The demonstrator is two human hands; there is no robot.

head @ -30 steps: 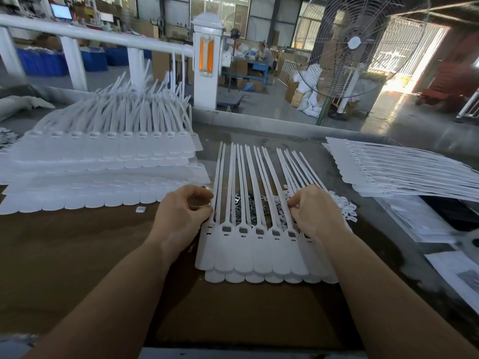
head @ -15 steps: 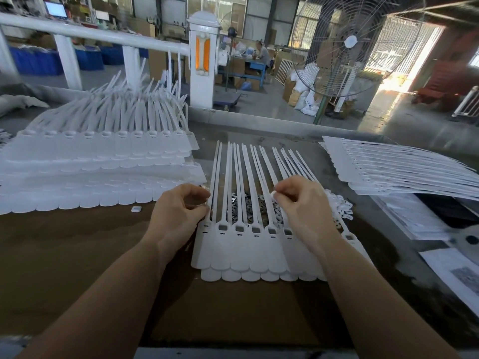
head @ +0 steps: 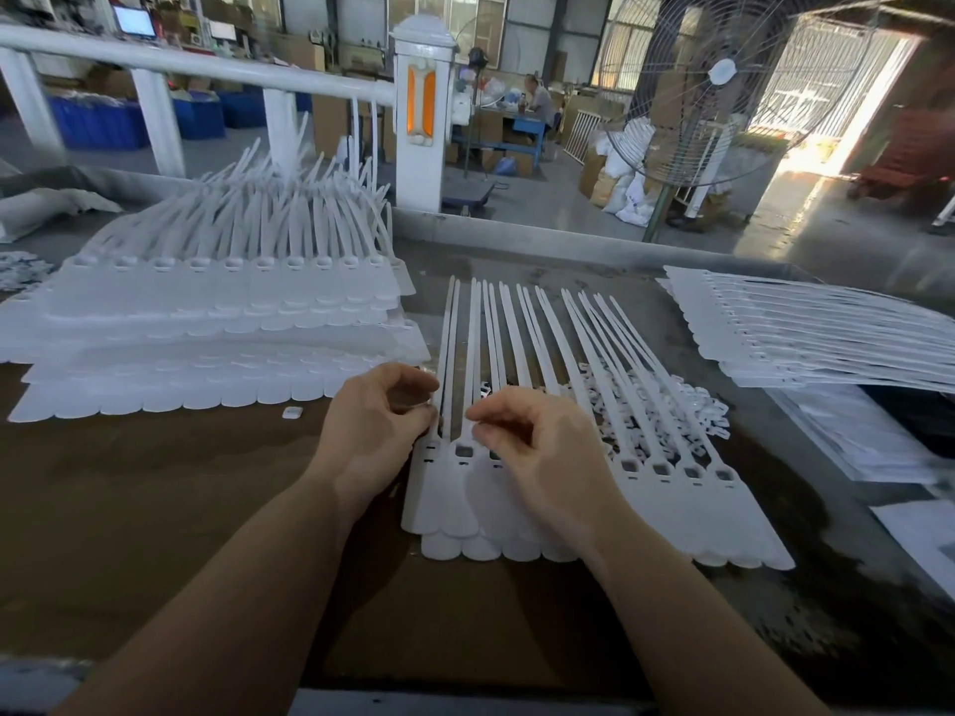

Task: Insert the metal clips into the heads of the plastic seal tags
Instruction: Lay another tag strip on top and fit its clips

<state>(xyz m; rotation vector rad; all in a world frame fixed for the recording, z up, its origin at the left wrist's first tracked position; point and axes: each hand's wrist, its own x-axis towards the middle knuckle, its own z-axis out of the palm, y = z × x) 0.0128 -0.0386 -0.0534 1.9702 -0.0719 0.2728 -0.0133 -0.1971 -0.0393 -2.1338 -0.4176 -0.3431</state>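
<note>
A row of white plastic seal tags lies flat in front of me, straps pointing away, square sockets in their heads facing up. My left hand rests at the row's left end, fingers curled round what looks like a few small shiny metal clips. My right hand hovers over the leftmost heads, with thumb and forefinger pinched together just above a socket; what they pinch is blurred but looks like a metal clip. More loose metal clips lie under the straps.
A tall stack of seal tags stands to the left and a flatter stack to the right. Small white plastic pieces lie under the right straps, and one sits alone on the brown table. A railing and a fan stand behind.
My right hand has moved left along the row, from the right-hand heads to the leftmost ones, uncovering the right heads. My left hand has stayed at the left end.
</note>
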